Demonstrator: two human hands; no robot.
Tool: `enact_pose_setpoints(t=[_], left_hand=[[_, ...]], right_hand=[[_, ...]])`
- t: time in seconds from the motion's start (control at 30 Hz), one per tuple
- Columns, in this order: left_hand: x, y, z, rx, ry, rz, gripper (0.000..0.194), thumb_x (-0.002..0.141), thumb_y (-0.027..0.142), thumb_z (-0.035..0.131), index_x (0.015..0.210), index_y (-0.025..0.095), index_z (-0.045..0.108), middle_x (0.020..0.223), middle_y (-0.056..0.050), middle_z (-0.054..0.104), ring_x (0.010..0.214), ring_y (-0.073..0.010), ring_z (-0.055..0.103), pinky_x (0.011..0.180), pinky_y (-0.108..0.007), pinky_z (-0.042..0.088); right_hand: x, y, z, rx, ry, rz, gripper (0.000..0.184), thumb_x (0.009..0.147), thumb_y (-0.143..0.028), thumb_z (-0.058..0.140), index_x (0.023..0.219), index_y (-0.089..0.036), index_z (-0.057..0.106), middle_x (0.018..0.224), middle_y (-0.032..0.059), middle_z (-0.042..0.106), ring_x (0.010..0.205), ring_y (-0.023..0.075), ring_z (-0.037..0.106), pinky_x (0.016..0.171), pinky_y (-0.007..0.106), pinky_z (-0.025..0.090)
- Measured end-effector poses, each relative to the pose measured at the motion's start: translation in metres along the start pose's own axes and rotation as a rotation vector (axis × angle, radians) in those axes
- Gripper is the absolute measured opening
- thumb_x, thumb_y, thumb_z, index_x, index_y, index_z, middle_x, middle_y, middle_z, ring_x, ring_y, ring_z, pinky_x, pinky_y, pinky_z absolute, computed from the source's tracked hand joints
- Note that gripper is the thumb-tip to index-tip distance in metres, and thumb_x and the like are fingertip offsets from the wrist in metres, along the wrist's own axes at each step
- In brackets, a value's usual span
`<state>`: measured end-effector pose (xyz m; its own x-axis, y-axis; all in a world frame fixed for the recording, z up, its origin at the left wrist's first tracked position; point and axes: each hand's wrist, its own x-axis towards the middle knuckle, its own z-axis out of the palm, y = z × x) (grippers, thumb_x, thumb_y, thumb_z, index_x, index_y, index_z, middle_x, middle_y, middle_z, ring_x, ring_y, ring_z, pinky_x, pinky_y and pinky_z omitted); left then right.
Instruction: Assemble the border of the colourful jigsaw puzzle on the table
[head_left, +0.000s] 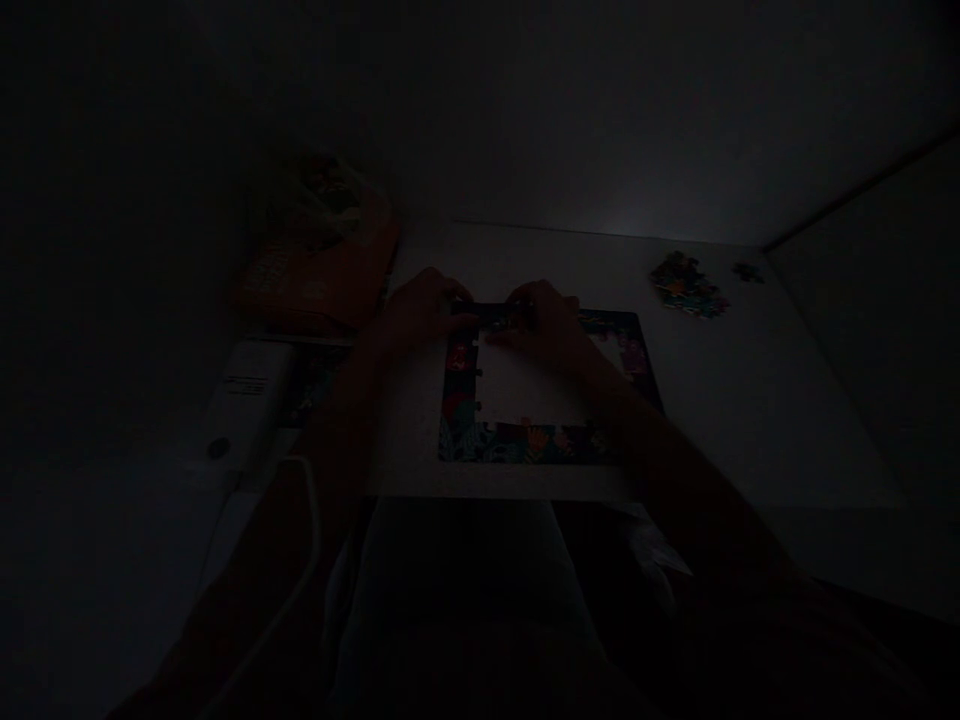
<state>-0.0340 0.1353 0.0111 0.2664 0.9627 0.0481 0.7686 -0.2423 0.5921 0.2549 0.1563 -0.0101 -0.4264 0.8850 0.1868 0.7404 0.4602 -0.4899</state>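
Beneath the curled left hand (pixel 421 312) and right hand (pixel 546 328), top edge of a jigsaw puzzle border (pixel 457 400); any grip on a piece too dark to tell.

pale table (pixel 757 430) | jigsaw border (pixel 525 445) (dim light) | loose pieces (pixel 686 285)

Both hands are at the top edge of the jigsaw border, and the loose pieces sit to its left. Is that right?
Not quite: the head view shows the loose jigsaw pieces to the right of the jigsaw border, not its left. The left hand and right hand are at its top edge, as you said.
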Motion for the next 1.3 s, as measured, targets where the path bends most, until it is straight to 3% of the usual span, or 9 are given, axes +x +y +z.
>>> enact_pose_setpoints(t=[0.13,0.37,0.6,1.13,1.3], left_hand=[[0.001,0.004,0.007,-0.011,-0.006,0.062,0.055,0.103,0.047,0.094,0.154,0.025,0.086,0.150,-0.014,0.067,0.131,-0.0298,0.074,0.116,-0.041,0.059],[0.003,0.003,0.010,0.053,-0.020,0.101,0.047,0.108,0.052,0.087,0.147,0.026,0.090,0.143,-0.014,0.071,0.128,-0.0314,0.075,0.114,-0.044,0.059],[0.002,0.004,0.009,0.045,0.003,0.100,0.044,0.109,0.054,0.086,0.143,0.025,0.090,0.141,-0.013,0.071,0.128,-0.0313,0.074,0.114,-0.044,0.060],[0.001,0.005,0.004,0.046,-0.012,0.085,0.040,0.110,0.052,0.084,0.140,0.026,0.090,0.138,-0.013,0.071,0.127,-0.0304,0.072,0.113,-0.043,0.059],[-0.001,0.005,-0.001,0.070,0.036,0.013,0.037,0.109,0.047,0.086,0.139,0.025,0.091,0.136,-0.013,0.071,0.117,-0.0288,0.072,0.108,-0.043,0.058]], right_hand=[[0.001,0.000,-0.002,-0.015,-0.023,-0.015,0.062,0.095,-0.063,0.096,0.141,-0.028,0.077,0.148,0.0193,0.077,0.137,0.0481,0.074,0.119,0.065,0.049],[-0.001,0.009,-0.011,0.002,-0.037,-0.071,0.064,0.102,-0.060,0.090,0.158,-0.031,0.079,0.155,0.0186,0.074,0.142,0.0477,0.073,0.126,0.071,0.047],[-0.002,0.008,-0.017,-0.011,-0.089,-0.119,0.049,0.114,-0.059,0.076,0.154,-0.033,0.087,0.144,0.0188,0.075,0.144,0.0459,0.070,0.125,0.072,0.049],[-0.003,0.003,-0.011,-0.061,-0.076,-0.069,0.047,0.113,-0.050,0.073,0.153,-0.031,0.086,0.151,0.0209,0.074,0.148,0.0483,0.067,0.122,0.072,0.050],[-0.002,0.005,-0.011,-0.063,-0.086,-0.063,0.048,0.113,-0.049,0.072,0.155,-0.031,0.084,0.153,0.0208,0.072,0.149,0.0477,0.066,0.124,0.072,0.050]])
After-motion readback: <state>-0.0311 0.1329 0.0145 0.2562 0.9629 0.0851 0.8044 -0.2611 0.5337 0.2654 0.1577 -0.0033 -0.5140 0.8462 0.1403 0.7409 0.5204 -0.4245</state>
